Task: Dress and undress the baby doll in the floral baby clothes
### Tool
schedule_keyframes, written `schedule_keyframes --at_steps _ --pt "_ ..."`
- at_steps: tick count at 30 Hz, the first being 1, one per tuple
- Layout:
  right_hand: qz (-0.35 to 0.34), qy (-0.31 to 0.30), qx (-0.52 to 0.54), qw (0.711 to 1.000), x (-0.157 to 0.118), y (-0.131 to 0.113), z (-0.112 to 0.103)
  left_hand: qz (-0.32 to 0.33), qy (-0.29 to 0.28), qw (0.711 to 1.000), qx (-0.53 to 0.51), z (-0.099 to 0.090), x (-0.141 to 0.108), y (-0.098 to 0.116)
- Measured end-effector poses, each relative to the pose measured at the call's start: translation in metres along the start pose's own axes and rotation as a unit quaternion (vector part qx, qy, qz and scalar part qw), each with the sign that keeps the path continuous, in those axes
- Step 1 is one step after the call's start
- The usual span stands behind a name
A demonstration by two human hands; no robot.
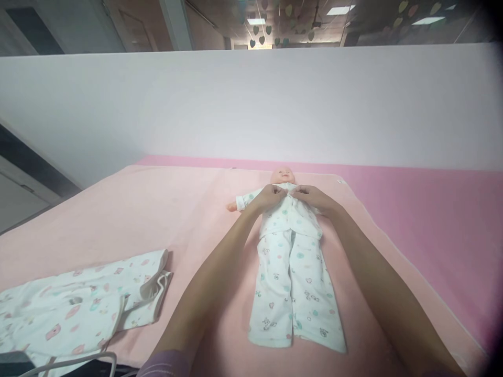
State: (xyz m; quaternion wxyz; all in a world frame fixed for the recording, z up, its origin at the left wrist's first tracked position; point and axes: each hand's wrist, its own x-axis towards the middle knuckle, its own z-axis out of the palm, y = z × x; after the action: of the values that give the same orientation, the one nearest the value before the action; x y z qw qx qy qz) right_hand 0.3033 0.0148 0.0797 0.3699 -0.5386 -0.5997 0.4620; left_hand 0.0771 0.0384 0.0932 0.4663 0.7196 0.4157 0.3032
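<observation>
A baby doll (pixel 282 176) lies on its back, head toward the far side, dressed in a white patterned top (pixel 293 219) and matching trousers (pixel 275 283). My left hand (pixel 272 197) pinches one side of the top's front opening at the chest. On the other side of the opening, my right hand (pixel 309 196) has its fingers closed on the top as well. Both sets of fingertips nearly meet at the middle of the chest. The doll's arm on the left sticks out of its sleeve; the other arm is mostly hidden behind my right hand and forearm.
The doll rests on a peach-pink sheet (pixel 188 209) over a brighter pink surface (pixel 424 225). A folded white patterned garment or cloth (pixel 78 303) lies at the left. A grey cable (pixel 90 357) crosses the lower left corner. A white wall panel (pixel 251 104) stands behind.
</observation>
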Motion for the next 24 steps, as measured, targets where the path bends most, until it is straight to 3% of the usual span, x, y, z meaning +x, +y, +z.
schedule_keyframes --at_steps 8,12,24 --pt "0.034 0.077 -0.071 0.994 -0.001 -0.01 0.011 0.011 0.041 0.999 0.012 0.005 0.002 -0.002" --pt "0.028 0.126 -0.104 0.986 -0.007 -0.021 0.021 0.002 0.024 1.0 0.001 0.003 0.0 0.001" --pt "0.042 0.071 -0.048 0.995 -0.002 -0.013 0.01 -0.028 0.017 0.999 -0.029 0.002 0.0 0.005"
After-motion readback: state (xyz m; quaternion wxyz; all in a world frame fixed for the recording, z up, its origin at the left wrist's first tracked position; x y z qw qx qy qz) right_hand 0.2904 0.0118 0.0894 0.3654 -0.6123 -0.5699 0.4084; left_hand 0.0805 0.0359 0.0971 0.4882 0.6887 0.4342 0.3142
